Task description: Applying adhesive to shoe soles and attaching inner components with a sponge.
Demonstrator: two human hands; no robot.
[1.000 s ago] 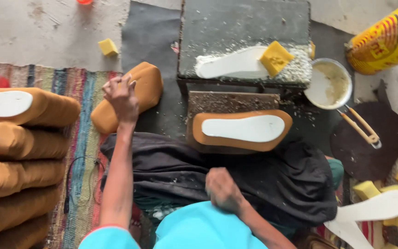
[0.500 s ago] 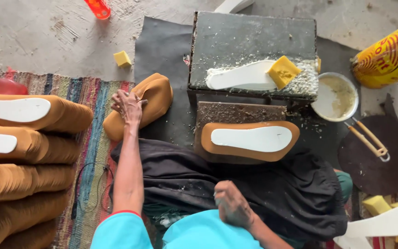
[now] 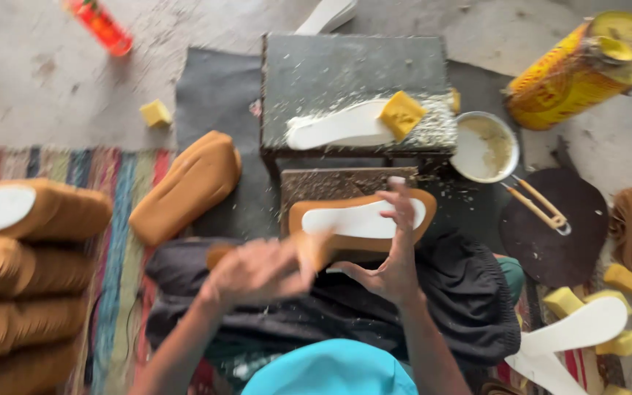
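My left hand [image 3: 257,272] is blurred over my lap and closed around a tan piece [image 3: 310,249] that sticks out on both sides of it. My right hand [image 3: 393,256] has its fingers spread, with the fingertips at the tan shoe upper with a white insole [image 3: 356,219] lying on a small stand in front of me. Another tan upper [image 3: 184,186] lies by itself on the dark mat to the left. A dark cloth [image 3: 462,292] covers my lap.
A grey block [image 3: 345,69] carries a white insole [image 3: 338,126] and a yellow sponge [image 3: 401,115]. To the right are a glue bowl [image 3: 486,146], a brush [image 3: 539,206] and a yellow can [image 3: 583,69]. Stacked tan uppers [image 3: 31,278] at left; white insoles [image 3: 579,329] at lower right.
My left hand left the tan upper on the mat and came back to my lap with a tan piece. My right hand rose from my lap to the shoe on the stand.
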